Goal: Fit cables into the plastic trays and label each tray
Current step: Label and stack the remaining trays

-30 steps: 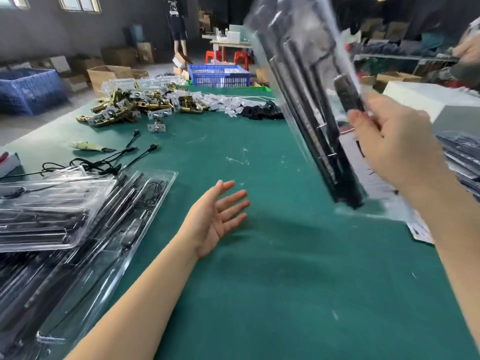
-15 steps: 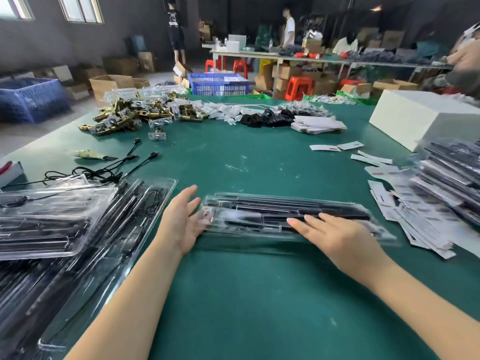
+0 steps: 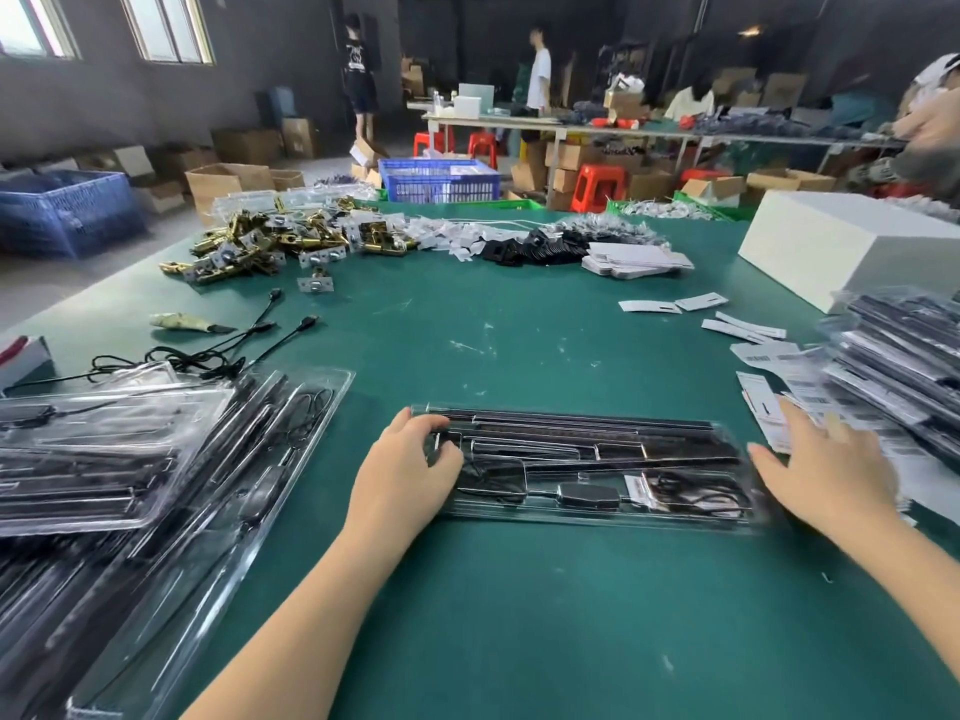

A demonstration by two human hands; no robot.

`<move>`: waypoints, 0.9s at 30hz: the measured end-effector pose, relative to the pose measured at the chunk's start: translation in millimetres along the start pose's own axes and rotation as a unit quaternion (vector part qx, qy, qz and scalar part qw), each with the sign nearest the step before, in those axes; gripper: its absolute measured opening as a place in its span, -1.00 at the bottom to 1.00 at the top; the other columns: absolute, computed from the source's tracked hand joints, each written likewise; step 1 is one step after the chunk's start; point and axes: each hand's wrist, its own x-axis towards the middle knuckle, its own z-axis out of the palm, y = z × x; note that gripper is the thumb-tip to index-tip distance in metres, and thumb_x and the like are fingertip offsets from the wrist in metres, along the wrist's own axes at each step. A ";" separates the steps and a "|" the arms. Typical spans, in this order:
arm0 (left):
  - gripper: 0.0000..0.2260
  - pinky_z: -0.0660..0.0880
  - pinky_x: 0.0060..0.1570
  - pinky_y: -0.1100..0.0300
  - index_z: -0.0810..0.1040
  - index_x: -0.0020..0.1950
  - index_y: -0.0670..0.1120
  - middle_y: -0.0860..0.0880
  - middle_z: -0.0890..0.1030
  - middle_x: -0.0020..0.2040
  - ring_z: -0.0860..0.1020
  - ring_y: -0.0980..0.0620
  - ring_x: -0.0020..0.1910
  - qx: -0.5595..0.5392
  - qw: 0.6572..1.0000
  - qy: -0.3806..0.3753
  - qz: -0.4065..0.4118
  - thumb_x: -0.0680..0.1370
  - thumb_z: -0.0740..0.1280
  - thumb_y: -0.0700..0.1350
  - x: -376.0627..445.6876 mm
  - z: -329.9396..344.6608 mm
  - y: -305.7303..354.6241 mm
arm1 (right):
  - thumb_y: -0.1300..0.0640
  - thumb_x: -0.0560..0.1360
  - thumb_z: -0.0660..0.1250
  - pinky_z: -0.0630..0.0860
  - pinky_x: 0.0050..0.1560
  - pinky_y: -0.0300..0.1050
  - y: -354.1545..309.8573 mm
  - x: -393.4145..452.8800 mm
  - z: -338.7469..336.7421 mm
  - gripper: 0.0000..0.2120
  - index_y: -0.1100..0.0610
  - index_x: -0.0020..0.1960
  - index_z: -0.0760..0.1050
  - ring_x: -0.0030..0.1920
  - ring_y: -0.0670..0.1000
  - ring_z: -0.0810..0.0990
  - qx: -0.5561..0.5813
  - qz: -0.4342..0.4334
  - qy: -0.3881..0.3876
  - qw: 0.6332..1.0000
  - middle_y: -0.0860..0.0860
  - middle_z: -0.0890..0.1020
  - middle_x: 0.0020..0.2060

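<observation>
A clear, long rectangular plastic blister tray [image 3: 587,465] lies flat on the green felt-covered table [image 3: 519,615], straight ahead at twelve o'clock from the person, with black rods and coiled black cables [image 3: 696,493] seated in its moulded pockets. The left hand [image 3: 410,470] rests on the tray's nine o'clock end, fingers curled over its edge and gripping it. The right hand [image 3: 826,475] sits at the three o'clock end, fingers spread and fairly straight, blurred, reaching over the scattered white barcode labels [image 3: 769,413]; whether it touches the tray I cannot tell. The tray looks light and thin, likely to flex along its length and to slide easily on the cloth, so it wants holding by both short ends or pinning flat with a palm while a label goes on. Its glossy skin seems slippery, and a twist could pop the cables out of their pockets. At nine o'clock a heap of similar clear trays [image 3: 104,459] overlaps; at two o'clock another stack of filled trays [image 3: 904,366] rises beside the labels.
</observation>
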 end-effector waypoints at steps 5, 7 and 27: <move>-0.72 0.26 -0.01 0.27 0.53 0.25 0.12 0.01 0.34 0.48 0.42 0.10 0.30 0.018 1.000 -0.001 0.001 0.54 0.27 0.01 -2.2 -0.7 3.7 | -0.30 0.59 -0.08 0.27 0.36 0.23 22.4 6.9 11.5 -0.47 -0.19 0.52 0.05 0.46 0.27 0.23 -0.017 0.045 -0.089 0.995 0.09 0.19 0.53; -0.72 0.26 -0.01 0.27 0.53 0.25 0.12 0.02 0.36 0.47 0.41 0.10 0.31 0.021 1.000 -0.002 0.003 0.55 0.27 0.01 -1.3 -1.2 3.0 | -0.20 0.61 -0.07 0.37 0.24 0.16 26.9 9.9 11.1 -0.52 -0.17 0.51 0.11 0.38 0.24 0.36 -0.032 0.031 -0.054 0.998 0.07 0.31 0.48; -0.74 0.26 -0.06 0.25 0.53 0.23 0.12 0.09 0.42 0.40 0.41 0.14 0.23 0.030 1.000 -0.007 0.003 0.56 0.25 0.01 -2.7 -2.9 3.5 | 0.02 0.58 0.20 0.45 -0.29 -0.17 45.0 33.3 9.4 -0.80 0.04 -0.03 0.59 -0.23 0.12 0.58 -0.081 -0.031 0.107 0.990 0.05 0.63 -0.21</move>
